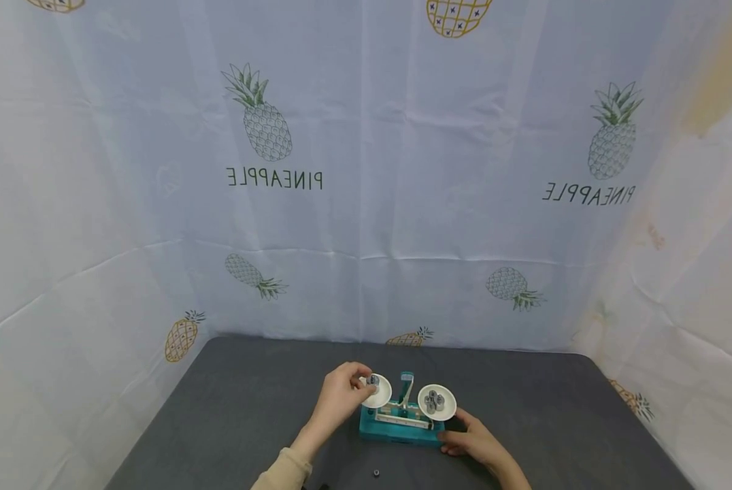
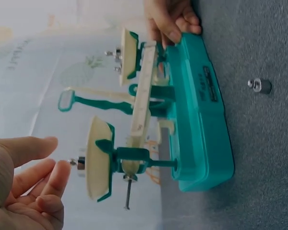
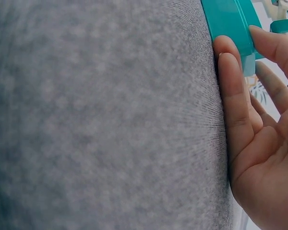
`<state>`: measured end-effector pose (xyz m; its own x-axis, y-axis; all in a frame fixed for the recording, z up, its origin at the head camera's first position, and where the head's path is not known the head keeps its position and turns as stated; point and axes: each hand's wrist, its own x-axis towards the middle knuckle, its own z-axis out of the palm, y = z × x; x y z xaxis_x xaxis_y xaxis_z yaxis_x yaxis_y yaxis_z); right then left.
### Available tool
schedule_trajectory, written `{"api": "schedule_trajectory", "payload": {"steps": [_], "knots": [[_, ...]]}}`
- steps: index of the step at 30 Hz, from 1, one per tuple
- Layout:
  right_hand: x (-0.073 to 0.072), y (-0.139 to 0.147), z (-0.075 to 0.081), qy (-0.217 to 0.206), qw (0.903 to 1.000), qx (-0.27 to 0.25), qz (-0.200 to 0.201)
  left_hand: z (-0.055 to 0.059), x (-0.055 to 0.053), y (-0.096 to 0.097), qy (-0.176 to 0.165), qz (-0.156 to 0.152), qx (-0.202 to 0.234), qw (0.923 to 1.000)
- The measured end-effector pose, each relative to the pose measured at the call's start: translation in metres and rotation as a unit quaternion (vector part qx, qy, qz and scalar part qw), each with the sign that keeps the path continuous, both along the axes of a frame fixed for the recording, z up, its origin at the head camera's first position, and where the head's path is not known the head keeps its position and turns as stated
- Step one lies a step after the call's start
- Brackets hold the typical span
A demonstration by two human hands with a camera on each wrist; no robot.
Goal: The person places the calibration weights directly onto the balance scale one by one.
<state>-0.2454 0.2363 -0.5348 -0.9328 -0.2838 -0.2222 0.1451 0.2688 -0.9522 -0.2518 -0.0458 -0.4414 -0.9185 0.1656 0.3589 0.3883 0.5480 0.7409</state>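
A teal balance scale (image 1: 396,431) with two cream pans stands on the dark table. My left hand (image 1: 338,395) is at the left pan (image 2: 97,158), thumb and fingers apart, fingertips close beside a small metal weight (image 2: 80,164) sitting in it. The left wrist view shows a slight gap between thumb and weight. At the base's right end, my right hand (image 1: 475,441) holds the scale with thumb and fingertips against its edge. Several metal weights (image 1: 433,401) cluster in the right pan (image 1: 446,393). Their exact number is unclear.
One loose metal weight (image 2: 262,86) stands on the grey table (image 1: 262,381) in front of the scale. A pineapple-print curtain (image 1: 366,218) encloses the table's back and sides. The scale's upright pointer (image 2: 101,103) rises between the pans.
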Motion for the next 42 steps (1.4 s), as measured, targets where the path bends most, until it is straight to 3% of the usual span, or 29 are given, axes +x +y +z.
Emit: {"api": "schedule_trajectory", "payload": {"steps": [7, 13, 18, 28, 37, 42], "knots": [[-0.001, -0.001, 0.001, 0.002, 1.0000, -0.001, -0.003, -0.001, 0.011, 0.000, 0.018, -0.026, 0.009, 0.9995], [-0.001, -0.001, 0.001, -0.003, 1.0000, -0.001, -0.002, -0.009, 0.023, 0.000, 0.003, -0.050, 0.044, 0.9978], [-0.001, -0.001, 0.001, -0.004, 1.0000, 0.001, -0.004, -0.019, 0.028, 0.001, -0.016, -0.051, 0.056, 0.9970], [0.000, 0.000, 0.000, -0.008, 1.0000, -0.004, 0.001, -0.046, 0.037, -0.004, -0.084, -0.078, 0.052, 0.9920], [-0.001, 0.001, -0.001, -0.001, 1.0000, -0.006, 0.005, -0.066, 0.044, -0.011, -0.180, -0.107, 0.067, 0.9756], [-0.001, 0.000, -0.002, 0.000, 1.0000, -0.007, 0.005, -0.076, 0.046, -0.012, -0.197, -0.123, 0.060, 0.9707]]}}
